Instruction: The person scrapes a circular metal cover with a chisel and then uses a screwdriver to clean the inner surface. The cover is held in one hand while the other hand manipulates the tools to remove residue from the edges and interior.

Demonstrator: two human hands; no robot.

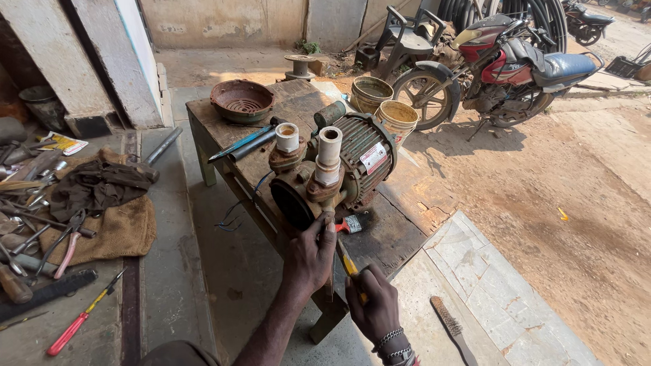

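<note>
A rusty water pump with a ribbed green motor (339, 166) and two white pipe stubs lies on a worn wooden bench (390, 234). My left hand (308, 254) rests against the lower front of the pump's round housing, fingers touching its rim. Just right of it, my right hand (371, 305), with a metal chain bracelet on the wrist, is closed around a yellow-handled tool (349, 266) whose tip points up toward the pump's base. A small red-and-white item (349, 224) lies on the bench by the pump.
A round rusty cover (242, 100) and blue-handled tools (244, 142) lie on the bench's far end. Pliers, screwdrivers and rags (95, 203) litter the floor on the left. Two buckets (397, 118) and a red motorcycle (502, 64) stand behind. A wire brush (451, 329) lies on tiles.
</note>
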